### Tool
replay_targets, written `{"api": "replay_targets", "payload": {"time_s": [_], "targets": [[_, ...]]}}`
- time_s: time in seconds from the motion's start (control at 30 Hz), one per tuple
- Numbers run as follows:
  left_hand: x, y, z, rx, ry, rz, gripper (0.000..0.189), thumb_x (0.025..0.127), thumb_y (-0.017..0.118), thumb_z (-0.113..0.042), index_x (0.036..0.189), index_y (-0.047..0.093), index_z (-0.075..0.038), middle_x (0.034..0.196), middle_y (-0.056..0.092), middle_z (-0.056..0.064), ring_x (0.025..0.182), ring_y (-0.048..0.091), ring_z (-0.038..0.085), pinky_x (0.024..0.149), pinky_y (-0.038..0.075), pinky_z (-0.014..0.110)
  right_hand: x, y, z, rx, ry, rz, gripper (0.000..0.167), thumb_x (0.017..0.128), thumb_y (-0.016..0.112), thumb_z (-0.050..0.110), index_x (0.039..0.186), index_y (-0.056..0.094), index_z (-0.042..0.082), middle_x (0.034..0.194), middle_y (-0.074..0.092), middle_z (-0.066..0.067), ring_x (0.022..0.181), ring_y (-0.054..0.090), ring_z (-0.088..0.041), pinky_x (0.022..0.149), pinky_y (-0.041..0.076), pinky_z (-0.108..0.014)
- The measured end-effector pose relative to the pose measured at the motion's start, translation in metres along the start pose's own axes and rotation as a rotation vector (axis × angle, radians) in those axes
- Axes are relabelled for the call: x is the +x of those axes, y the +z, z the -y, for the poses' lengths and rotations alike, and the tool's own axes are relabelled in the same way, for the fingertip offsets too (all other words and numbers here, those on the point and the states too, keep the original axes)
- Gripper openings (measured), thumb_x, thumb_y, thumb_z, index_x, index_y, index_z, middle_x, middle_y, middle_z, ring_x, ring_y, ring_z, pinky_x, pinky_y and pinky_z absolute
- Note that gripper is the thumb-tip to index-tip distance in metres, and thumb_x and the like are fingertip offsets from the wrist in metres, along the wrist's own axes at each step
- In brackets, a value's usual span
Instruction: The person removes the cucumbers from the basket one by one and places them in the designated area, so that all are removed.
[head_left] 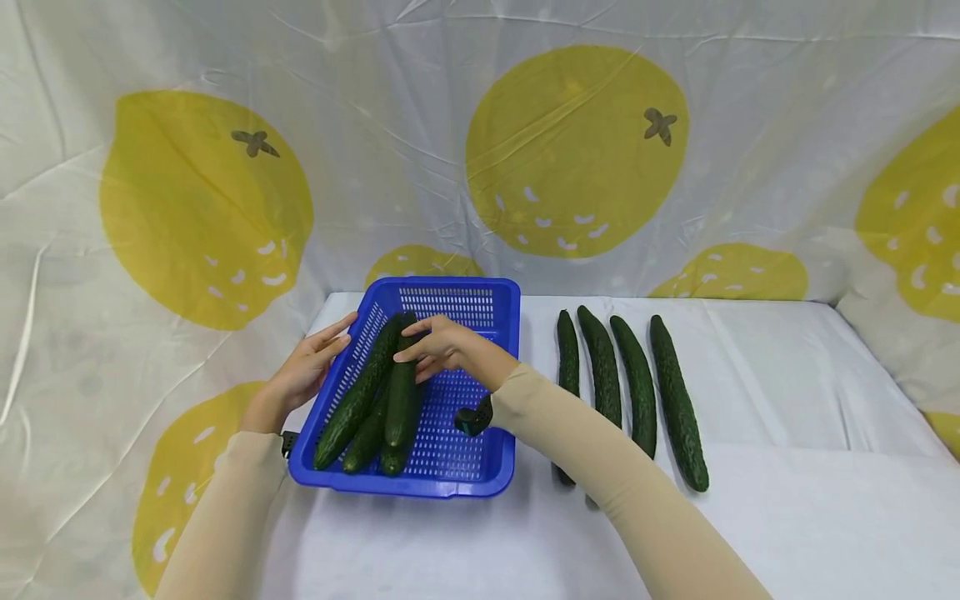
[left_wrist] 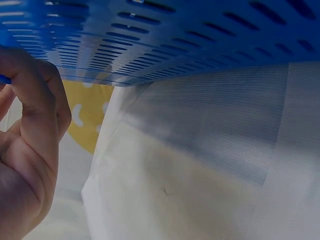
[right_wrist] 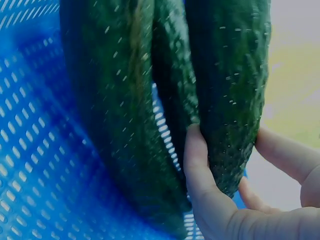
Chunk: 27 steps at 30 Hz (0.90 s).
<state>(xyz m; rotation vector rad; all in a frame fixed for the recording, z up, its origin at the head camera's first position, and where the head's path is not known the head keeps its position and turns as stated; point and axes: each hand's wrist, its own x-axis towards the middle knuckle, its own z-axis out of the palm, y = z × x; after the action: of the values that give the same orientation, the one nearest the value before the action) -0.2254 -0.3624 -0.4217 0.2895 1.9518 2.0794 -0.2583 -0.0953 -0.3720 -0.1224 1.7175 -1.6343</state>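
cuke (head_left: 400,408) in blue bskt (head_left: 450,442), far end in pinch of r hand (head_left: 444,343)

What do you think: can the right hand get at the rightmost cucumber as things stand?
Probably not immediately: the right hand is gripping another cucumber inside the blue basket. Once that is released, likely yes, since nothing covers the rightmost cucumber.

Basket (head_left: 450,487), four cucumbers (head_left: 678,402) on white cloth (head_left: 825,517)
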Motion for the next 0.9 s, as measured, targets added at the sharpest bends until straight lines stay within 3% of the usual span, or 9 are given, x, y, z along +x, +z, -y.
{"api": "replay_targets", "payload": {"time_s": [0.3, 0.53, 0.63, 0.73, 0.9], "targets": [[0.002, -0.001, -0.002, 0.027, 0.004, -0.003, 0.056, 0.109, 0.040, -0.017, 0.160, 0.018, -0.011, 0.113, 0.069, 0.005, 0.083, 0.071, 0.015, 0.067, 0.059, 0.029, -0.014, 0.004, 0.011, -0.021, -0.034, 0.054, 0.063, 0.088, 0.073, -0.003, 0.145, 0.049, 0.008, 0.118, 0.061, -0.021, 0.086, 0.072, -0.036, 0.072, 0.060, -0.045], [-0.001, 0.001, 0.001, 0.034, 0.002, -0.020, 0.057, 0.109, 0.042, -0.019, 0.160, 0.019, -0.010, 0.107, 0.070, 0.004, 0.080, 0.071, 0.014, 0.065, 0.059, 0.027, -0.025, 0.004, 0.011, -0.017, -0.066, 0.067, 0.061, 0.089, 0.073, -0.003, 0.144, 0.050, 0.008, 0.141, 0.043, -0.019, 0.079, 0.071, -0.033, 0.074, 0.060, -0.045], [-0.001, 0.002, 0.001, 0.030, 0.009, -0.020, 0.057, 0.109, 0.041, -0.018, 0.160, 0.018, -0.009, 0.107, 0.070, 0.003, 0.080, 0.071, 0.014, 0.064, 0.059, 0.027, -0.030, 0.002, 0.011, -0.005, -0.082, 0.071, 0.061, 0.089, 0.073, -0.002, 0.145, 0.049, 0.007, 0.131, 0.054, -0.021, 0.075, 0.071, -0.031, 0.075, 0.060, -0.045], [-0.001, 0.002, 0.001, 0.023, 0.018, -0.015, 0.056, 0.109, 0.040, -0.017, 0.160, 0.018, -0.009, 0.109, 0.070, 0.004, 0.082, 0.071, 0.014, 0.065, 0.059, 0.027, -0.035, -0.002, 0.010, 0.002, -0.104, 0.079, 0.063, 0.089, 0.073, -0.002, 0.146, 0.048, 0.007, 0.110, 0.066, -0.022, 0.071, 0.071, -0.028, 0.075, 0.060, -0.045], [-0.001, 0.002, 0.000, 0.010, 0.026, 0.001, 0.055, 0.110, 0.038, -0.015, 0.160, 0.017, -0.008, 0.112, 0.069, 0.004, 0.084, 0.071, 0.014, 0.066, 0.059, 0.027, -0.046, -0.008, 0.010, 0.007, -0.141, 0.099, 0.063, 0.089, 0.072, -0.003, 0.146, 0.046, 0.006, 0.090, 0.070, -0.019, 0.067, 0.070, -0.025, 0.076, 0.060, -0.045]]}}
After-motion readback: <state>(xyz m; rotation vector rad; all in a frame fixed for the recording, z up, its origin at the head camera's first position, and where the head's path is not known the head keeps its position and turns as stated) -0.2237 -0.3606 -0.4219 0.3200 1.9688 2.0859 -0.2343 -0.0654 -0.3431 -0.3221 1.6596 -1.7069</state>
